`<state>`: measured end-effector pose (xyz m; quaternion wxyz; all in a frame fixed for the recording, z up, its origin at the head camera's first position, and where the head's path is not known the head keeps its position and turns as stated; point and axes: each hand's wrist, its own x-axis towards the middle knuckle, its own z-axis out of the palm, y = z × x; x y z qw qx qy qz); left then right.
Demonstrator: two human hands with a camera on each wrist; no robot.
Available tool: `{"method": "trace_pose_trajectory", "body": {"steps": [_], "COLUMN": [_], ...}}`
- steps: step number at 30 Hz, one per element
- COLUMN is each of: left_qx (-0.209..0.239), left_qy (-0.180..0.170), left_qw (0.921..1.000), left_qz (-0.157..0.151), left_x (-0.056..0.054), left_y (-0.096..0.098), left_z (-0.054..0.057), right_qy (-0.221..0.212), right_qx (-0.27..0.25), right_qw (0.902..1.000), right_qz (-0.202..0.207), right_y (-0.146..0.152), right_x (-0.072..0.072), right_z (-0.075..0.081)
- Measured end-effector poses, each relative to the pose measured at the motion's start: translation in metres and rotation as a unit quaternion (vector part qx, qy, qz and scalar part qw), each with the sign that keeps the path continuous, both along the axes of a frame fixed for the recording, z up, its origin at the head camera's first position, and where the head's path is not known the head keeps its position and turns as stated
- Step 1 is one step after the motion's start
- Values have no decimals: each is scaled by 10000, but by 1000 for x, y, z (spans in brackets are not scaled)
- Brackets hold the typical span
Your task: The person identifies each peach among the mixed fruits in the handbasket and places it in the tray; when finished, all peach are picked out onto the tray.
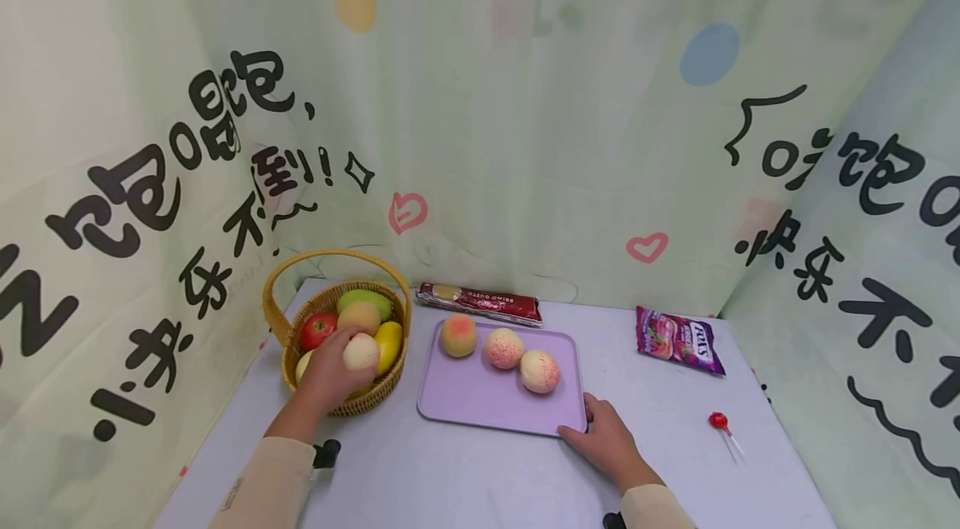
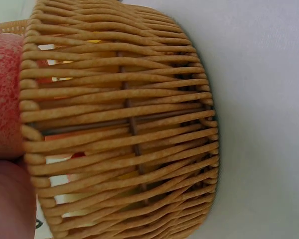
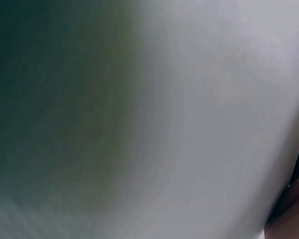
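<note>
Your left hand (image 1: 327,372) grasps a pale peach (image 1: 362,352) at the mouth of the wicker basket (image 1: 367,404); your right hand (image 1: 606,439) grips the near right corner of the lilac tray (image 1: 480,396), beneath three peaches (image 1: 504,348).

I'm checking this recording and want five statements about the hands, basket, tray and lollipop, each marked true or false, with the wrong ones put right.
1. The left hand holds a peach at the wicker basket. True.
2. Five peaches lie on the purple tray. False: three lie there.
3. The right hand is inside the wicker basket. False: it is at the purple tray's near right corner.
4. A red apple is in the wicker basket. True.
5. The red lollipop lies on the purple tray. False: it lies on the table, to the right of the tray.
</note>
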<state>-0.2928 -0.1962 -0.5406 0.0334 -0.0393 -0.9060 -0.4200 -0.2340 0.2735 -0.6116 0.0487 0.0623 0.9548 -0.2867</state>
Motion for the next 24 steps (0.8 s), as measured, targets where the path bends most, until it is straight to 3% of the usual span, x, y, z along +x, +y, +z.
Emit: {"method": "trace_pose_trajectory", "body": {"steps": [7, 14, 24], "left_qx": [-53, 169, 188], "left_qy": [99, 121, 668], "left_qw": [9999, 9995, 9976], "left_qz": [114, 222, 75], "left_x": [7, 13, 21], "left_y": [-5, -11, -6], "left_z": [12, 22, 31], "right_qy": [16, -11, -42], "right_qx": [-17, -33, -49], "right_qw": [10000, 10000, 10000], "right_qz": [-1, -37, -19], "right_y": [0, -1, 1], "right_x": [0, 1, 0], "right_z": [0, -1, 0]}}
